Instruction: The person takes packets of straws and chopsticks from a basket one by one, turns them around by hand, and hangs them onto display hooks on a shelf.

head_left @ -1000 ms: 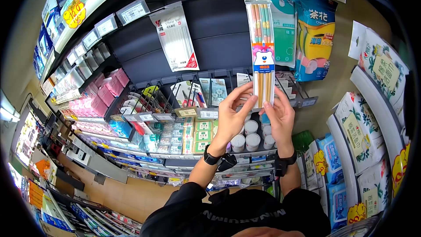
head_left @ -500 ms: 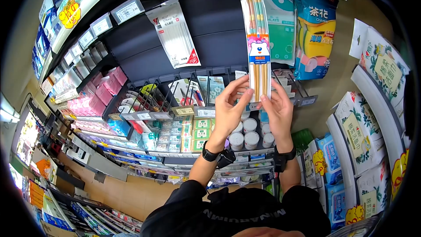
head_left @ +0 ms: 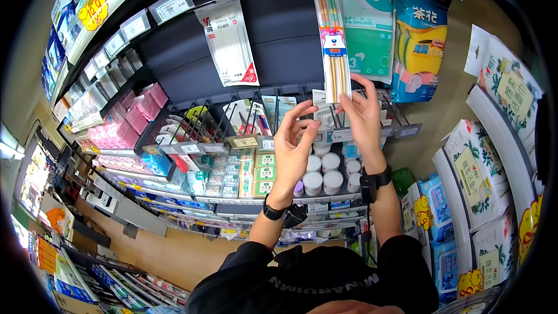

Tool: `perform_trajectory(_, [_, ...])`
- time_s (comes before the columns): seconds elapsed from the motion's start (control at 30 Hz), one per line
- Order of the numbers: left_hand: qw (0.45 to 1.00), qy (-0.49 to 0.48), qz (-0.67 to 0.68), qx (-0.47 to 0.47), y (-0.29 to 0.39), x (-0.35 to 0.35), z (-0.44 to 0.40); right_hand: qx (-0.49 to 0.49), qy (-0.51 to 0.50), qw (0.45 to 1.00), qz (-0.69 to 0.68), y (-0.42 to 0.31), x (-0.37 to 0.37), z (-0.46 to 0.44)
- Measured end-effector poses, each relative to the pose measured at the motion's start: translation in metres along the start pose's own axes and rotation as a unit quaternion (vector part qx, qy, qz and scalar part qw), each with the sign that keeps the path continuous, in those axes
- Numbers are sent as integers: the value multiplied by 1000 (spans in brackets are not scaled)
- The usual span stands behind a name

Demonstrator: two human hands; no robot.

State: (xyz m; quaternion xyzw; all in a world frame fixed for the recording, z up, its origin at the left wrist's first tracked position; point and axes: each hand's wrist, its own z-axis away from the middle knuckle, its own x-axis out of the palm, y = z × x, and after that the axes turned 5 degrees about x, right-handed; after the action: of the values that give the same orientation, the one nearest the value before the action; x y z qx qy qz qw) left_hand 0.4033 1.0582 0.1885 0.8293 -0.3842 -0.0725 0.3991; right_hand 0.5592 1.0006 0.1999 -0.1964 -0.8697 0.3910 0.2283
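A narrow chopsticks pack [head_left: 334, 40] with a white bear on its label hangs upright below the price tags. My right hand [head_left: 361, 113] pinches its lower end between thumb and fingers. Just left of the pack, my left hand [head_left: 297, 139] is off it, fingers curved and apart, holding nothing. Behind the pack and to its right is a green package [head_left: 369, 40], then a blue and yellow sponge bag [head_left: 419, 46]. A white pack of straws [head_left: 228, 43] hangs further left.
Metal hooks with small packages [head_left: 247, 119] jut out below the dark back panel. White round tubs [head_left: 332, 181] stand on a shelf under my hands. Pink packs [head_left: 139, 113] fill the left shelf. Towel packs [head_left: 474, 168] line the right rack.
My left hand has let go of the pack and moved down and left. The pack looks further from me, nearer the green package, with my right hand reaching up at its bottom.
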Motion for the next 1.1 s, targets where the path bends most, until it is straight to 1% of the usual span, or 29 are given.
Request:
perform_trajectory(0.23, [999, -8, 19, -24, 0, -10, 14, -4, 7, 1000, 19, 23, 3, -35])
perform_trajectory(0.37, [999, -18, 6, -27, -2, -14, 21, 2, 1, 1000, 21, 34, 5, -53])
perform_trajectory(0.43, [999, -17, -8, -35, -2, -15, 24, -1, 14, 999, 32, 42, 5, -58])
perform_trajectory(0.5, [999, -25, -11, -38, -5, -18, 27, 19, 11, 999, 37, 47, 3, -58])
perform_trajectory(0.57, [999, -22, -11, -44, -3, -20, 31, 62, 32, 997, 40, 48, 6, -53])
perform_trajectory(0.63, [998, -30, -7, -55, -4, -23, 34, 79, 13, 996, 41, 55, 4, -51])
perform_trajectory(0.7, [998, -35, -4, -53, -8, -25, 37, 94, 41, 995, 19, 58, 6, -40])
perform_trajectory(0.73, [998, -42, 0, -50, -8, -26, 39, 120, 31, 992, -12, 54, 6, -33])
perform_trajectory(0.77, [998, -41, 0, -51, -7, -28, 41, 121, 30, 992, -12, 50, 5, -26])
perform_trajectory(0.87, [997, -38, 0, -68, -2, -33, 44, 21, 3, 999, 26, 28, 11, 1])
perform_trajectory(0.9, [997, -38, 6, -68, -4, -37, 47, 21, -1, 999, 26, 9, 16, 16])
perform_trajectory(0.97, [997, -35, 13, -69, -3, -44, 57, 43, -67, 996, -41, -21, 26, 50])
perform_trajectory(1.03, [993, -55, 27, -102, 2, -54, 68, 10, -91, 992, -85, -26, 29, 85])
perform_trajectory(1.07, [991, -55, 29, -121, 7, -58, 75, 7, -103, 990, -95, -23, 25, 106])
perform_trajectory(1.1, [991, -55, 28, -121, 10, -64, 82, 6, -113, 988, -104, -19, 21, 127])
